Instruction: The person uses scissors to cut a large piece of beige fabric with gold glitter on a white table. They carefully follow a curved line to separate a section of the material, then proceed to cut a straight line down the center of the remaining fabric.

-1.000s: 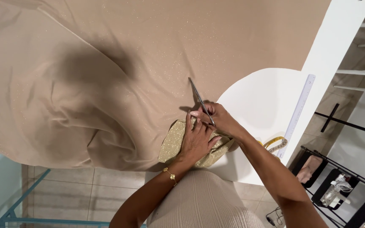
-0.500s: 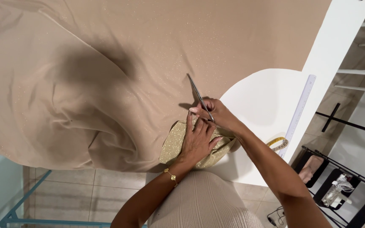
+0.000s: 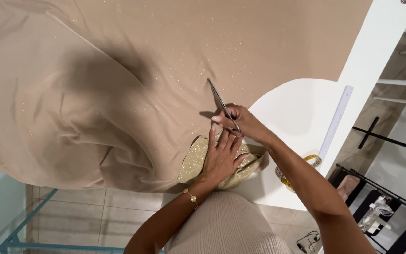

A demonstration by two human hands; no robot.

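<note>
A large beige, faintly glittering fabric (image 3: 132, 80) covers most of a white table (image 3: 377, 51). My right hand (image 3: 241, 123) grips scissors (image 3: 222, 103), whose blades point up and left into the cloth along a curved cut edge. My left hand (image 3: 222, 155) lies flat, fingers spread, on a folded piece of gold glitter fabric (image 3: 194, 162) at the table's near edge, just below the scissors. A thin gold bracelet sits on my left wrist.
A clear plastic ruler (image 3: 337, 120) lies along the table's right side. A yellow measuring tape (image 3: 312, 161) curls near my right forearm. Black frame legs and a rack (image 3: 381, 193) stand at the right over a tiled floor. A teal frame (image 3: 19, 230) is at lower left.
The scissors and my right hand have crept slightly up and left along the cut. My left hand stays pressed on the gold piece.
</note>
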